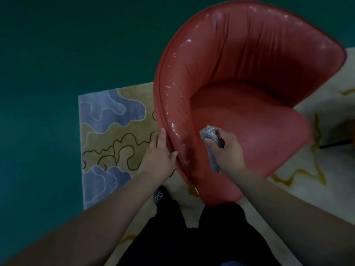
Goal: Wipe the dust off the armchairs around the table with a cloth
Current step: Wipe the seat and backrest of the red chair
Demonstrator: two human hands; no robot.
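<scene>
A red, glossy tub armchair [249, 77] fills the upper right of the head view, its seat facing me. My right hand [227, 150] grips a bunched grey cloth [208, 132] over the inner side of the chair's near arm, beside the seat cushion. My left hand [159, 154] lies with straight fingers against the outer side of that same arm, thumb on its rim. Wet-looking highlights run along the rim.
A patterned rug [115, 135] in beige and blue lies under the chair, with dark teal floor [57, 54] to the left and behind. My dark trousers and one shoe [159, 195] stand close to the chair's base. A dark object [338, 135] sits at the right edge.
</scene>
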